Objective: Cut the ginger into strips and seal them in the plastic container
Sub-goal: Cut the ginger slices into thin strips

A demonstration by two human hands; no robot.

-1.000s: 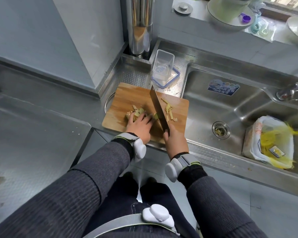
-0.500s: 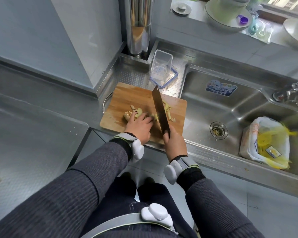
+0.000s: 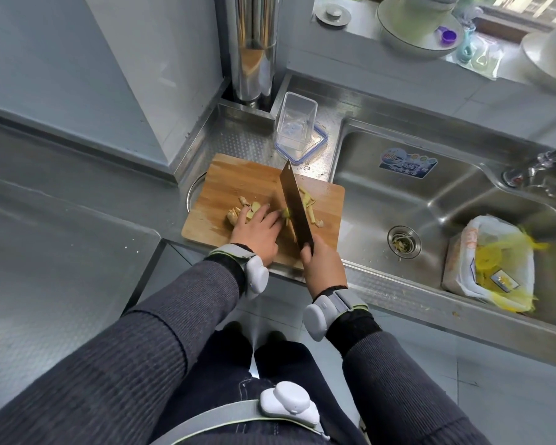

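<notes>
- Stainless-steel kitchen counter (image 3: 61, 236), head view: it fills the left of the frame, and a sink (image 3: 446, 200) sits at right.
- Cutting board (image 3: 238, 175), wooden, centre of frame, lying on the counter just left of the sink.
- Ginger (image 3: 243, 208): pale chunks sit on the board left of the blade, partly under your fingers. A small pile of cut strips (image 3: 308, 203) lies on the board right of the blade.
- Left hand (image 3: 257, 231): laid flat on the ginger, with the fingers stretched over the pieces and pressing them to the board.
- Right hand (image 3: 323, 268): wrapped round the handle of the knife (image 3: 294, 207). The broad blade points away from you and stands between the chunks and the strips.
- Step in hand, as judged: slicing is under way, with part of the ginger cut and part whole.
- Next move, as judged: bring the blade down close beside your left fingertips. Keep them tucked clear of the edge, since the blade stands just beside them.
- Plastic container (image 3: 297, 123): clear and upright, above the board's far edge. It appears empty and no ginger is in it yet.
- Lid (image 3: 318, 144): blue-rimmed and off, lying under the container, so sealing is not yet done.
- Drain strainer (image 3: 404, 241): in the sink floor, holding a few pale scraps.
- Bag-lined bin (image 3: 495, 261): at right in the sink, with yellow waste inside.
</notes>
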